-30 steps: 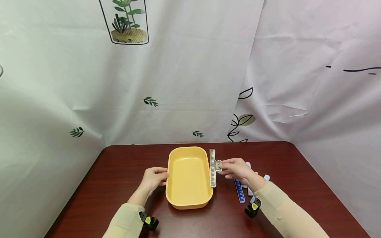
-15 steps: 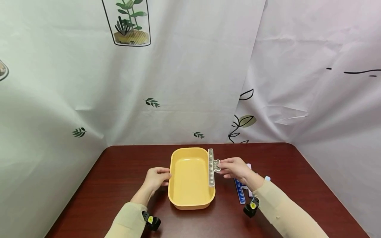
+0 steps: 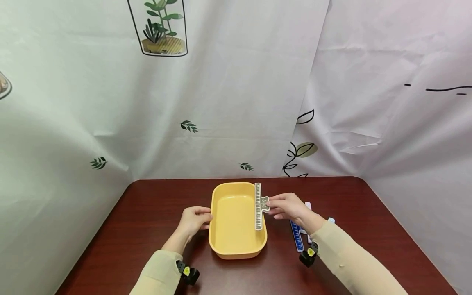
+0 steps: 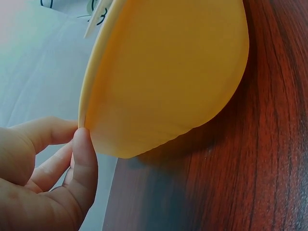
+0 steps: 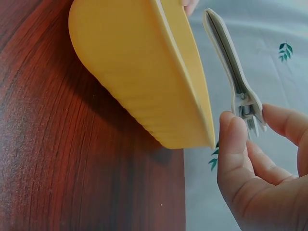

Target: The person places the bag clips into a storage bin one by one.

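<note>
Yellow tray (image 3: pixel 233 223), a pale clip (image 3: pixel 258 207) held above its right rim

On the desk (image 3: pixel 151 233), the yellow tray could slide or tip if the left hand (image 3: pixel 192 221) tugs its rim. The left fingers (image 4: pixel 84 163) are narrow, pinching the tray's left rim. The right hand (image 3: pixel 291 208) has its fingers (image 5: pixel 233 139) slightly apart, spread by the handles they pinch; a loose or uneven pinch could let the pale clip twist, drop or knock the tray's right rim. Right of the tray lies a blue clip (image 3: pixel 297 237), partly hidden.
</note>
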{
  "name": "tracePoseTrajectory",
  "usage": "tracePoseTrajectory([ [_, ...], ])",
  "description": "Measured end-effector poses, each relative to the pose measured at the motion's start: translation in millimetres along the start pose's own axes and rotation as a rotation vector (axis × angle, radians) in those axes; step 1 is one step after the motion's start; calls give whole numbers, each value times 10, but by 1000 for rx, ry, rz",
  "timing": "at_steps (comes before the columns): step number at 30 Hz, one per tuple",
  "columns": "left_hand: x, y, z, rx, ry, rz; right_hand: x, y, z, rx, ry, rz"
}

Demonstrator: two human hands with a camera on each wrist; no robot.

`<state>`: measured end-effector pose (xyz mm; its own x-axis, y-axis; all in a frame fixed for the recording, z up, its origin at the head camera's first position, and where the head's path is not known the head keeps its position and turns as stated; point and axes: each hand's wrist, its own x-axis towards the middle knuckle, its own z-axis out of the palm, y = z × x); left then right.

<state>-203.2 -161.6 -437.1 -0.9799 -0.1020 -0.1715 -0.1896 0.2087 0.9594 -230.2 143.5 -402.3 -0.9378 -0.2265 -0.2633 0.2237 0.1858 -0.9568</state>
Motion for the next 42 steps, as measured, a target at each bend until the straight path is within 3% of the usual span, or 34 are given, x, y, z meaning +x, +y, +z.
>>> tracePoseTrajectory([
  [16, 17, 2, 24, 6, -6, -2, 8, -47, 103, 4, -55, -24],
  [42, 13, -3, 7, 12, -4, 0, 34, -58, 322, -103, -49, 7],
])
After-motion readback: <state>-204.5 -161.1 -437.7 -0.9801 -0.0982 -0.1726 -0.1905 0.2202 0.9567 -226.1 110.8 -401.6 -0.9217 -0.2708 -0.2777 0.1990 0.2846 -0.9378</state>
